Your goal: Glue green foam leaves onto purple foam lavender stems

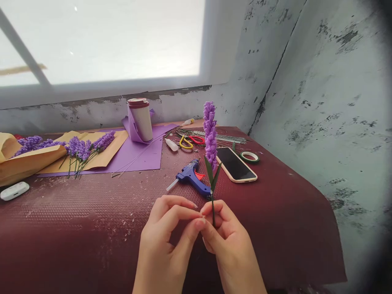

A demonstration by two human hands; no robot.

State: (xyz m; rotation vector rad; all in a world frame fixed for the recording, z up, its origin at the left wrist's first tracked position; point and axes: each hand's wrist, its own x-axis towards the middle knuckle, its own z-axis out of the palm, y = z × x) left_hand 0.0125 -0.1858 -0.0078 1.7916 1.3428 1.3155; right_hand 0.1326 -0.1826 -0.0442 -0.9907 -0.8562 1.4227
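Note:
An artificial lavender stem (210, 134) stands upright in front of me, with a purple head, two green leaves below it and a thin dark stalk. My right hand (228, 237) is closed around that stalk under the leaves. At its fingertips, my left hand (170, 232) meets it with thumb and fingers pinched together; whatever lies between them is too small to make out. Just behind the flower lies a blue glue gun (191, 177) with an orange trigger, a clear glue stick poking out of its back end.
Right of the flower are a phone (237, 164) and green tape (249, 157). Behind lie yellow-handled pliers (185, 142), wires (226, 138) and a small bottle (171, 144). A cup (141, 118) stands on purple paper (150, 157). Leftward are lavender bunches (81, 148) and a white case (14, 191).

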